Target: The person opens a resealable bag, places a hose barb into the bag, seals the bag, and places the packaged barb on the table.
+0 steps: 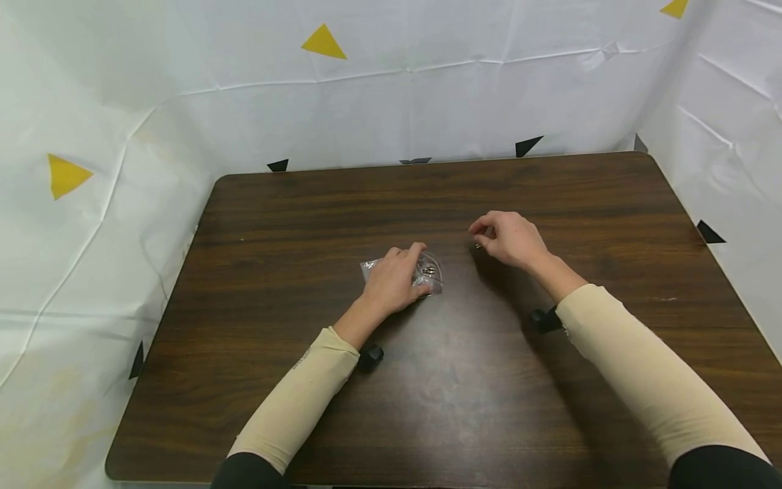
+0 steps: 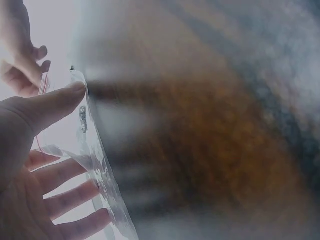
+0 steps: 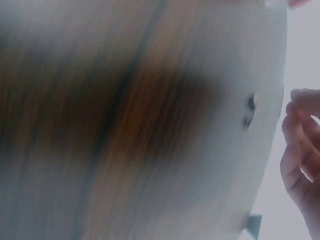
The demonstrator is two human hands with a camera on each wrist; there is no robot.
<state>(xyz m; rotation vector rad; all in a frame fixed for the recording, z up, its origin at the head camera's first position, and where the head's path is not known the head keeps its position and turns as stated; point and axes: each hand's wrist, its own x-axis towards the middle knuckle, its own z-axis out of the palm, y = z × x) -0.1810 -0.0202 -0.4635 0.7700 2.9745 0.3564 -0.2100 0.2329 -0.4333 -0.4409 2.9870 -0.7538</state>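
Observation:
A clear zip bag (image 1: pixel 435 284) with small metal pieces (image 1: pixel 429 270) inside lies under my left hand (image 1: pixel 394 277) at the middle of the table. In the left wrist view the thumb (image 2: pixel 60 102) lies over the bag (image 2: pixel 92 150) and the fingers spread on its other side, gripping it. To the right, my right hand (image 1: pixel 512 238) hovers low with fingers loosely bent. A tiny metal piece (image 1: pixel 478 246) shows just below its fingertips. The right wrist view has this small dark piece (image 3: pixel 251 102) on the table, apart from the fingers (image 3: pixel 295 135).
The brown wood-grain table (image 1: pixel 293 217) has rounded corners. White sheeting (image 1: pixel 391 115) with yellow and black triangles stands along its back and sides. A dark wrist camera (image 1: pixel 370 357) sits under the left sleeve, another (image 1: pixel 546 320) by the right sleeve.

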